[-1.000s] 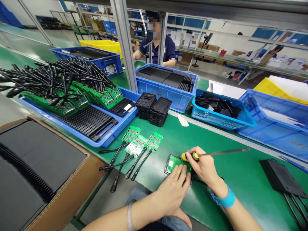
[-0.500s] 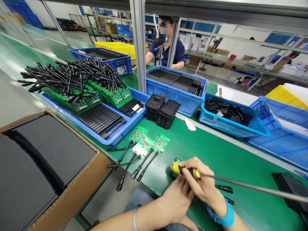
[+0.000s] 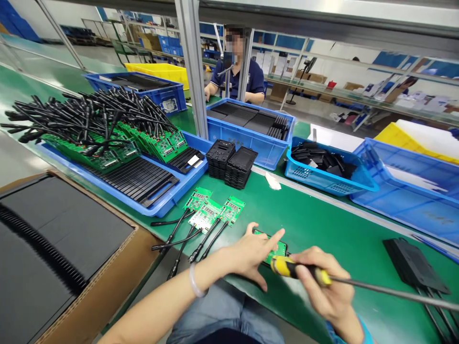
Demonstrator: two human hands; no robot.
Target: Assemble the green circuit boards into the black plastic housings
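Gripping a yellow-black screwdriver (image 3: 284,267) in the right hand (image 3: 332,289), shaft toward three o'clock; spreading the left hand (image 3: 249,257) open over the green board (image 3: 281,249) at ten o'clock, now parted from the right, baring more board, likely easing access.

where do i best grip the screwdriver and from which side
Likely around the yellow-and-black screwdriver handle, from the near right, as the right hand holds it: it is the thick part, butt pointing left, while the slim shaft runs off right.
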